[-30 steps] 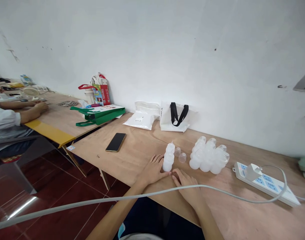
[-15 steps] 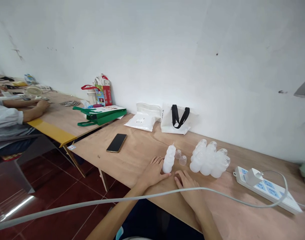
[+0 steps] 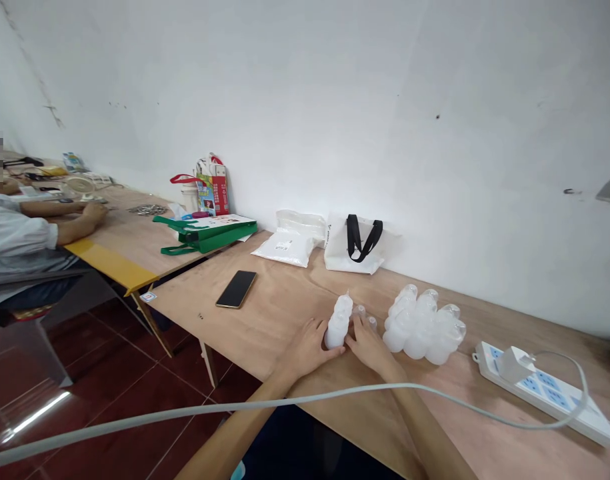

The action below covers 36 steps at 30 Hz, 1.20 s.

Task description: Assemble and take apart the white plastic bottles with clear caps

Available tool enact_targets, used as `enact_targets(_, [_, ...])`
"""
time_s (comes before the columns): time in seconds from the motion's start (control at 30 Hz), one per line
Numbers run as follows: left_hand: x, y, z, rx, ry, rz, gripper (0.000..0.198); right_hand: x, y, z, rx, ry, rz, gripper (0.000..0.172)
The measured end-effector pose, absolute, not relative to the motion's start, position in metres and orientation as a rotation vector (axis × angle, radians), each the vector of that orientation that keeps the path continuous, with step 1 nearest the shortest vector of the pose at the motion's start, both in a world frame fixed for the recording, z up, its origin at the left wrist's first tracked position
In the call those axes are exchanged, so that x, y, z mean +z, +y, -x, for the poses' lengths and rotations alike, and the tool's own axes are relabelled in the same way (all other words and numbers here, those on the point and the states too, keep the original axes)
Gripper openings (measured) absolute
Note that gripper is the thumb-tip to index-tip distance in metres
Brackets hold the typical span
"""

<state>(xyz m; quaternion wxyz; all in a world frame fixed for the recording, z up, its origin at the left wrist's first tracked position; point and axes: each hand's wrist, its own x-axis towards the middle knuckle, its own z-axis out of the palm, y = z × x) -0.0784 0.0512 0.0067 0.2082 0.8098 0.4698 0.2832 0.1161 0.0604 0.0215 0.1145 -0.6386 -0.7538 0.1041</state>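
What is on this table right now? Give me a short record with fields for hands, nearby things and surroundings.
left hand: flat on table, fingers against upright bottle
right hand: flat, fingertips by small caps right of that bottle
nearby: bottle cluster, power strip, cable across the forearms
farther: phone, white bag, packet, green bag
other: person seated at next table, left

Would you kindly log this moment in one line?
left hand: open, touching white bottle | right hand: open, at clear caps | bottle cluster: untouched
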Motion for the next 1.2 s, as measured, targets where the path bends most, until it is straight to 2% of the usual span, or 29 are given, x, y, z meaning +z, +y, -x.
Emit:
enact_targets(0.3, [0.008, 0.051, 0.077, 0.877, 1.351, -2.155, 0.043, 0.025, 0.062, -0.103, 0.206, -2.25, 1.936, 0.033])
enact_targets(0.57, [0.005, 0.051, 0.077, 0.853, 1.469, -2.16, 0.051, 0.021, 0.06, -0.105, 0.115, -2.347, 1.849, 0.039])
enact_targets(0.77, [0.005, 0.052, 0.077, 0.805, 1.516, -2.211, 0.055, 0.017, 0.064, -0.115, -0.183, -2.168, 1.792, 0.034])
enact_targets(0.93, [0.016, 0.048, 0.077, 0.758, 1.502, -2.267, 0.054, 0.012, 0.071, -0.122, -0.404, -2.072, 1.772, 0.045])
enact_targets(1.03, [0.018, 0.047, 0.076, 0.807, 1.441, -2.266, 0.048, 0.003, 0.076, -0.124, -0.307, -2.082, 1.796, 0.049])
enact_targets(1.2, [0.012, 0.047, 0.074, 0.871, 1.268, -2.182, 0.045, -0.013, 0.079, -0.128, -0.056, -2.104, 1.677, 0.046])
